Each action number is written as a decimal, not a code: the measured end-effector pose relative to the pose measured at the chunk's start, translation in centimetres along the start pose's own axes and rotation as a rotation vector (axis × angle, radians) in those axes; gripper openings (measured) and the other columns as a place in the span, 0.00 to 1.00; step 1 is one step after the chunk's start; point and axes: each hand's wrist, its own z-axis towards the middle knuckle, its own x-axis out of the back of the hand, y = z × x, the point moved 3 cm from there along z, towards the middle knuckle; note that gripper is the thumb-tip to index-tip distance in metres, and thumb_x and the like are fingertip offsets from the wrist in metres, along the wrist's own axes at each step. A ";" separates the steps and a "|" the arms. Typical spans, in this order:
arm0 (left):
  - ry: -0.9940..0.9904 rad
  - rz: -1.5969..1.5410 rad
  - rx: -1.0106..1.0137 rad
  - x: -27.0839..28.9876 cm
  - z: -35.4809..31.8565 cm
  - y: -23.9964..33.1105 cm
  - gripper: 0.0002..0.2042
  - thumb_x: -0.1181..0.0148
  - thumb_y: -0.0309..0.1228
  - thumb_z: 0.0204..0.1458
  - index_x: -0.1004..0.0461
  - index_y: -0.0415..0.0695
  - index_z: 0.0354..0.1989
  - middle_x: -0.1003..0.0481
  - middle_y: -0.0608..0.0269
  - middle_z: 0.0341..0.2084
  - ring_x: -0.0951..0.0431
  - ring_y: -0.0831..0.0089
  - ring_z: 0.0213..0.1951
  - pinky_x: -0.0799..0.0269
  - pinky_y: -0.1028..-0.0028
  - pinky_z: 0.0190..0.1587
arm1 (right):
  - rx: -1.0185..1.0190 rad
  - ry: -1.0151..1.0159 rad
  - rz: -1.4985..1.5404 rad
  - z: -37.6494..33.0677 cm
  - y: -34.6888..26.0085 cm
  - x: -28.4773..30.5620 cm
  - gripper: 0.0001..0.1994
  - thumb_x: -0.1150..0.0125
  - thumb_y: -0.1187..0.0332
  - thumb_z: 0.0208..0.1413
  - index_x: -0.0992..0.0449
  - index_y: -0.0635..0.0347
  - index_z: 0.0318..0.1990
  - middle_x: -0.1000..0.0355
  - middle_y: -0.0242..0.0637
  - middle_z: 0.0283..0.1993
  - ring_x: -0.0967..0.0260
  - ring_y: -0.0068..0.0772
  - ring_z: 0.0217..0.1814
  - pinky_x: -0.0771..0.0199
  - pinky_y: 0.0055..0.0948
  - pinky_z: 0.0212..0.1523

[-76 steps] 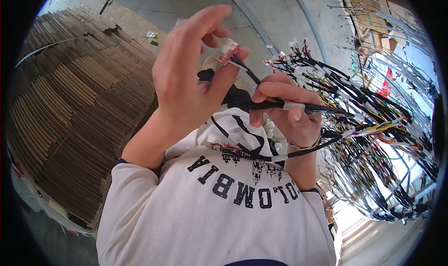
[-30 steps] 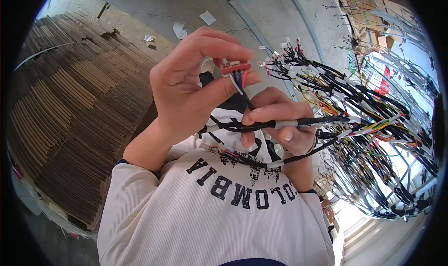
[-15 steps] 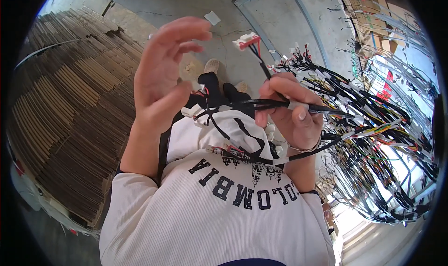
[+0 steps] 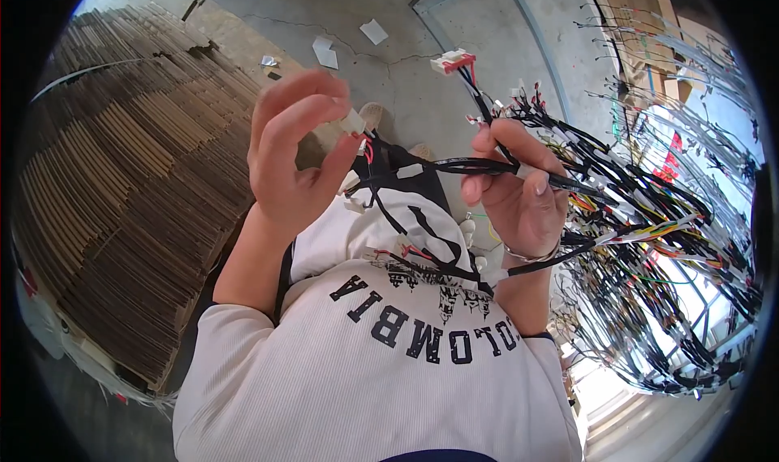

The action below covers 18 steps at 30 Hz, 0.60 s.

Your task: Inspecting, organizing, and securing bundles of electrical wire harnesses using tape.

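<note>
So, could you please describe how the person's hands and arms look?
Both the left hand and the right hand are ungloved, and the forearms are bare. The short sleeves are off-white, ribbed, with dark trim. A thin, silvery bracelet circles the right wrist.

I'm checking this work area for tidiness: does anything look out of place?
Yes: loose white scraps lie on the grey floor beyond the left hand, looking like dropped litter. A crack also runs across the floor near them.

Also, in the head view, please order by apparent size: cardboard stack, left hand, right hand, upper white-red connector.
1. Cardboard stack
2. Left hand and right hand: too alike to rank
3. Upper white-red connector
</note>
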 end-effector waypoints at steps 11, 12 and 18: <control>-0.006 0.134 -0.065 0.4 0.6 0.9 0.18 0.33 0.16 0.38 0.25 0.39 0.41 0.25 0.55 0.34 0.24 0.65 0.36 0.28 0.71 0.37 | 0.038 -0.026 0.056 0.0 0.3 0.4 0.28 0.46 0.59 0.62 0.38 0.79 0.59 0.35 0.55 0.52 0.27 0.43 0.41 0.24 0.36 0.41; -0.014 0.136 -0.043 0.4 0.7 0.9 0.17 0.33 0.17 0.39 0.25 0.38 0.40 0.24 0.55 0.34 0.24 0.65 0.36 0.28 0.72 0.37 | 0.045 -0.034 0.066 0.1 0.4 0.4 0.28 0.47 0.60 0.62 0.39 0.79 0.59 0.34 0.55 0.52 0.27 0.42 0.41 0.24 0.36 0.41; -0.024 0.014 0.036 0.3 0.8 0.7 0.16 0.33 0.18 0.42 0.25 0.36 0.41 0.23 0.55 0.36 0.24 0.67 0.35 0.27 0.73 0.37 | 0.052 -0.020 0.071 0.2 0.4 0.6 0.28 0.47 0.60 0.62 0.41 0.78 0.60 0.33 0.55 0.52 0.27 0.41 0.41 0.25 0.35 0.41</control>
